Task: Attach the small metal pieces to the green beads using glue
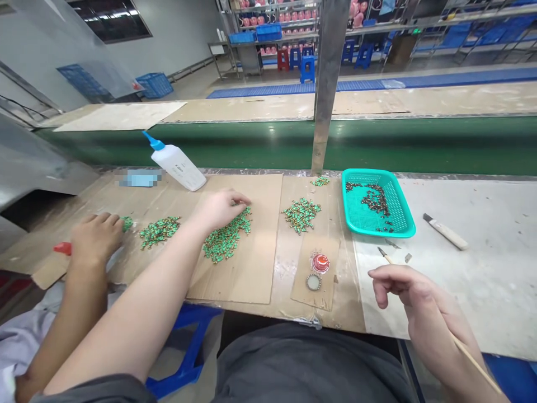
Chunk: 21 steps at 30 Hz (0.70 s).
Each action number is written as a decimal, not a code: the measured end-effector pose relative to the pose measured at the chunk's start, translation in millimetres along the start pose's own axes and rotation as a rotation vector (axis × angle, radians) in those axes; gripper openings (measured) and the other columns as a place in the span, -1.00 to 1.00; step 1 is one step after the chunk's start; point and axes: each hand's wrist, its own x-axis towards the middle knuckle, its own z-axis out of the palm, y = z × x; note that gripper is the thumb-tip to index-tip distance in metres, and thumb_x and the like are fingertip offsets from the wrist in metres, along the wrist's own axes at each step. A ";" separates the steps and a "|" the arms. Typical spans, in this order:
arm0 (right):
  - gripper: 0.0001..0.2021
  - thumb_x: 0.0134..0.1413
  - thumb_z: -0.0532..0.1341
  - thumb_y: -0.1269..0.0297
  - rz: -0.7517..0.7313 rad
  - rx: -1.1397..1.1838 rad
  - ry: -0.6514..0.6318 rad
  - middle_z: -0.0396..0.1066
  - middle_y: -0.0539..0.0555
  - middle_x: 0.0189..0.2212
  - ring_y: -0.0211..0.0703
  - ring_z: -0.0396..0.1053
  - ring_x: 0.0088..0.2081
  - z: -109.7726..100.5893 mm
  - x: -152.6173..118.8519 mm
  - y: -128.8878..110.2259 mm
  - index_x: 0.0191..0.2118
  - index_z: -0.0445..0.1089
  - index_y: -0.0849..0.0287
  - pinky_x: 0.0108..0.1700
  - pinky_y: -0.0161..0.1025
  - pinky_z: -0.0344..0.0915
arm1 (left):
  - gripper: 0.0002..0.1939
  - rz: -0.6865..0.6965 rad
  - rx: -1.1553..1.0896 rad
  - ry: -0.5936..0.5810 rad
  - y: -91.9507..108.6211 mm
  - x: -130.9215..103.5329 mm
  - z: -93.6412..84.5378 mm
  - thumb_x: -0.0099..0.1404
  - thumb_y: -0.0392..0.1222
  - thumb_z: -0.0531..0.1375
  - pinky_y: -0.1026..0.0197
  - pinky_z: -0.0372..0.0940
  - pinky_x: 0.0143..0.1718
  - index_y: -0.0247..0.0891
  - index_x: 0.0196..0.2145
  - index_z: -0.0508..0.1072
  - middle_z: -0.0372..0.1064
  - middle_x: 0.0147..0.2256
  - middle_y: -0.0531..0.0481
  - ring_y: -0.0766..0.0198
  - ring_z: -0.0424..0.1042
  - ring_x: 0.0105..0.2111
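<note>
The person's left hand (pixel 222 210) reaches over a flat brown cardboard sheet (pixel 258 274), fingertips at the far edge of a large pile of small green-and-gold pieces (pixel 224 240). Its thumb and fingers are drawn narrow; whether they grip a piece, I cannot tell. The right hand (pixel 423 305), loosely curled, holds a thin pale wooden stick (pixel 478 364). Left of that hand, 1 shiny red round dish (pixel 321 263) and 1 pale disc with a beaded rim (pixel 313 282) sit on a small cardboard rectangle (pixel 301 285). Beyond it stands a turquoise plastic basket (pixel 358 218) containing small dark pieces (pixel 375 198). Left of the left hand is another person's hand (pixel 96 238).
</note>
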 end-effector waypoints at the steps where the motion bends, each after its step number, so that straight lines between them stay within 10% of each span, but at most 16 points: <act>1: -0.49 0.76 0.10 -0.15 0.000 -0.015 -0.001 0.49 0.11 -0.34 0.04 0.50 -0.27 1.4 0.3 -0.3 0.07 0.76 -0.02 -0.19 -0.06 0.55 | -0.70 0.023 0.018 -0.008 -2.0 0.9 1.6 0.65 -0.01 0.41 -0.19 0.65 0.19 -0.19 0.20 0.67 0.66 0.22 -0.19 -0.03 0.69 0.13; 11: -0.65 0.65 0.31 -0.13 0.128 -0.051 0.116 0.50 0.08 -0.27 0.00 0.48 -0.19 3.3 11.1 -0.4 -0.02 0.70 0.02 -0.15 -0.16 0.50 | -0.70 0.139 -0.028 0.006 -2.2 6.3 6.3 0.64 0.00 0.42 -0.20 0.64 0.18 -0.20 0.18 0.67 0.66 0.21 -0.18 -0.03 0.68 0.12; 21: -0.77 0.60 0.33 0.26 0.066 -0.007 0.052 0.67 0.07 -0.26 -0.06 0.63 -0.19 13.1 27.1 -10.9 0.11 0.78 0.05 -0.06 -0.09 0.62 | -0.56 0.126 -0.667 0.097 23.5 -52.8 -9.5 0.43 0.25 0.54 0.28 0.57 -0.29 -0.21 -0.22 0.69 0.79 -0.32 0.08 0.25 0.73 -0.33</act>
